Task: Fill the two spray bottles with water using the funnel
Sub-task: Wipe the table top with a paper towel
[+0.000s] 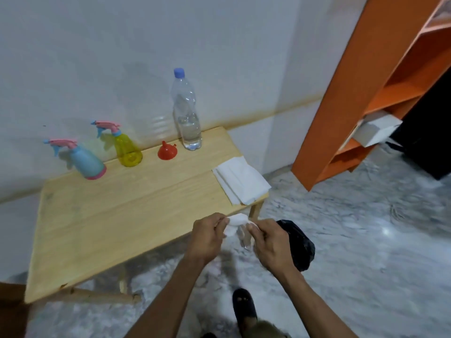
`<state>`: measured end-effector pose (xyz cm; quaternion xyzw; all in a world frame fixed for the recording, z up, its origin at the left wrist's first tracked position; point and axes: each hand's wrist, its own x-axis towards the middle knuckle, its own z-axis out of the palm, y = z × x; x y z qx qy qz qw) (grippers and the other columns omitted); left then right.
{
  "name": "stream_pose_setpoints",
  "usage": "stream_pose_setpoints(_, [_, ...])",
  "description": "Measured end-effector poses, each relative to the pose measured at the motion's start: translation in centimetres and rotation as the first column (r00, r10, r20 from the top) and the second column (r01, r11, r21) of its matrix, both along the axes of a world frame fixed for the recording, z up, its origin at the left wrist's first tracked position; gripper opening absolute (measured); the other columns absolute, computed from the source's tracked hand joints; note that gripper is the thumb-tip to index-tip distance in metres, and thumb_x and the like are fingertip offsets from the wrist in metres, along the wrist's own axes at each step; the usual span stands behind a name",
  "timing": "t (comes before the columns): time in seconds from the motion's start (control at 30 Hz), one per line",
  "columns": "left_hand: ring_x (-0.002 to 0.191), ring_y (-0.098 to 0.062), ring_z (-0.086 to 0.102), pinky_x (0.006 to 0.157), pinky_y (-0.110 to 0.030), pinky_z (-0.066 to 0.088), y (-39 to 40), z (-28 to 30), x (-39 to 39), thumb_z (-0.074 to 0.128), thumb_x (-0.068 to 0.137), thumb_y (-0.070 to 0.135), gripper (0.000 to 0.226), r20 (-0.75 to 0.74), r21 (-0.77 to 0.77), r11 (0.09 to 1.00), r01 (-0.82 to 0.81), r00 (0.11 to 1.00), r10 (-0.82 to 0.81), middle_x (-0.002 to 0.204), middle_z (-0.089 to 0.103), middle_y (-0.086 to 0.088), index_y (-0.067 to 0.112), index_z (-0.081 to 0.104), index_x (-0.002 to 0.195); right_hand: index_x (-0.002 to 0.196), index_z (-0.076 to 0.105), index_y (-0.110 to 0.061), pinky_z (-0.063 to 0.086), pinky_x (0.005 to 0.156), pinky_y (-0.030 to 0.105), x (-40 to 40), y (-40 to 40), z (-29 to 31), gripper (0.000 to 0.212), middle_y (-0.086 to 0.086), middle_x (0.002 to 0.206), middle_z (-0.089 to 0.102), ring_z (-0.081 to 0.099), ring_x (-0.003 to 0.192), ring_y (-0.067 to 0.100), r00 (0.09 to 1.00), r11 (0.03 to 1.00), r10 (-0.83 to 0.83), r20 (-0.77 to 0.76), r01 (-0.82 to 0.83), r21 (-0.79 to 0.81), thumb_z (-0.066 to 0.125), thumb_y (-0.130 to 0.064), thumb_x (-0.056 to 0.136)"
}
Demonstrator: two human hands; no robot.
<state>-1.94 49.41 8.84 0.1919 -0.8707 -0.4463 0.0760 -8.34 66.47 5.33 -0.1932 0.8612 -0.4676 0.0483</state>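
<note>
A blue spray bottle [86, 163] and a yellow spray bottle [127, 148], both with pink trigger heads on, stand at the back of the wooden table [109, 215]. A red funnel [167, 150] sits mouth down beside them. A clear water bottle [186, 113] with a blue cap stands behind it, about a third full. Off the table's front right corner, my left hand [207, 237] and my right hand [271, 245] both pinch a crumpled white tissue [235, 223].
A stack of white tissues [241, 181] lies on the table's right edge. A black bag [299, 242] sits on the marble floor under my right hand. An orange shelf unit [353, 93] leans at the right. My foot in a dark slipper [244, 308] is below.
</note>
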Motion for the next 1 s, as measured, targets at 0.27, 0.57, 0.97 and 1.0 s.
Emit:
stream_pose_setpoints(0.27, [0.059,-0.002,0.068,0.066,-0.025,0.056,4.7,1.7,-1.5,0.07,0.092,0.019,0.011,-0.047,0.078,0.983,0.167,0.985,-0.163,0.069,0.074,0.006,0.015,0.079,0.098,0.099,0.08,-0.024,0.045,0.066,0.012,2.2,6.0,2.7,0.011,-0.009,0.079,0.074,0.066,0.077,0.005,0.931,0.925,-0.359,0.063,0.364,-0.114,0.072,-0.028,0.094])
stream_pose_setpoints(0.57, [0.065,-0.003,0.067,0.058,-0.011,0.044,11.5,0.5,-6.8,0.068,0.094,0.019,0.009,0.017,0.021,0.942,0.334,0.942,-0.334,0.074,0.072,0.005,0.014,0.075,0.092,0.096,0.079,-0.03,0.05,0.079,0.024,0.1,11.6,1.1,0.016,-0.011,0.095,0.07,0.064,0.09,0.007,0.776,0.778,-0.622,0.102,0.627,-0.034,0.07,-0.043,0.092])
stream_pose_setpoints(0.97, [0.082,-0.019,0.061,0.072,-0.033,0.05,18.3,-8.2,-20.3,0.068,0.092,0.023,0.011,0.248,-0.176,0.938,0.298,0.936,-0.251,0.088,0.068,0.002,0.017,0.073,0.085,0.076,0.066,-0.026,0.035,0.066,0.024,-12.6,16.5,-7.8,0.022,-0.008,0.083,0.056,0.057,0.087,0.017,0.713,0.745,-0.667,0.218,0.625,0.234,0.063,-0.036,0.095])
stream_pose_setpoints(1.0, [0.083,-0.019,0.061,0.072,-0.031,0.047,18.8,-8.6,-21.4,0.067,0.093,0.024,0.012,0.27,-0.186,0.939,0.289,0.934,-0.234,0.089,0.067,0.002,0.017,0.072,0.085,0.075,0.065,-0.027,0.035,0.065,0.023,-13.7,16.8,-8.2,0.022,-0.008,0.083,0.053,0.056,0.086,0.017,0.705,0.74,-0.672,0.229,0.621,0.259,0.064,-0.036,0.095])
